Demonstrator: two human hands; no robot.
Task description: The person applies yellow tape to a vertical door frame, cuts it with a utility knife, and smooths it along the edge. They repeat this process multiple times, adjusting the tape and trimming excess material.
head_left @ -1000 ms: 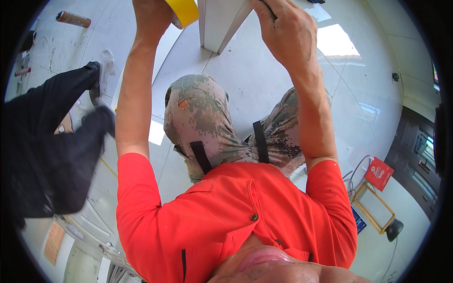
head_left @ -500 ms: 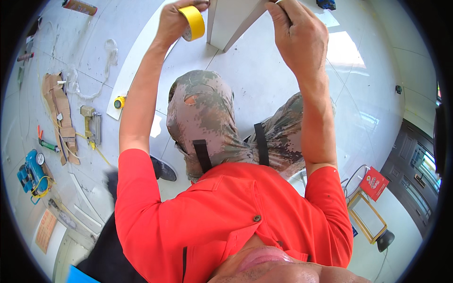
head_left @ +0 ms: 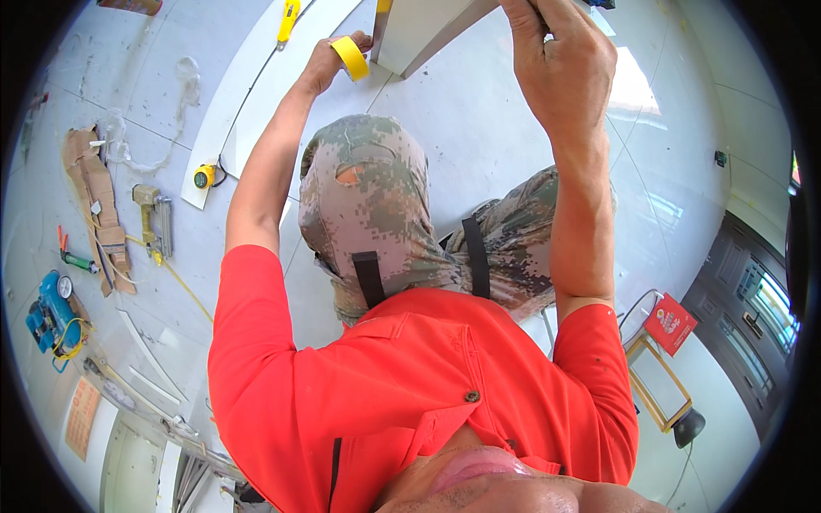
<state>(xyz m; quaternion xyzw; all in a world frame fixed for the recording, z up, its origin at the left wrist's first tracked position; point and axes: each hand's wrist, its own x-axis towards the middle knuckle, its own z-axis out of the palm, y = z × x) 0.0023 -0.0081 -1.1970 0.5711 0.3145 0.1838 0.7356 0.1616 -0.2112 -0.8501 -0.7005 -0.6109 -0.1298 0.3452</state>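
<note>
1. A roll of yellow tape is held at the left hand, the fingers of which are bent; the fingertips are brought close to the left edge of a pale grey box-shaped panel. Whether that edge is touched cannot be told.
2. The tape roll is thus placed just left of the panel's near lower corner, above the floor.
3. The right hand is raised at the panel's right side, with its fingers curled and the thumb drawn toward them. What is gripped there, if anything, cannot be told, as the fingertips are partly hidden.
4. The upper part of the panel is cut off by the view.
5. To the left, two long white boards are laid side by side on the floor. A yellow utility knife is seen lying on them, near the seam; a yellow tape measure is set near the lower end of the outer board.
6. Farther left on the floor, a nail gun is laid beside torn brown cardboard. A green-handled tool is placed at the cardboard's left edge, and a blue air compressor is stood below it.
</note>
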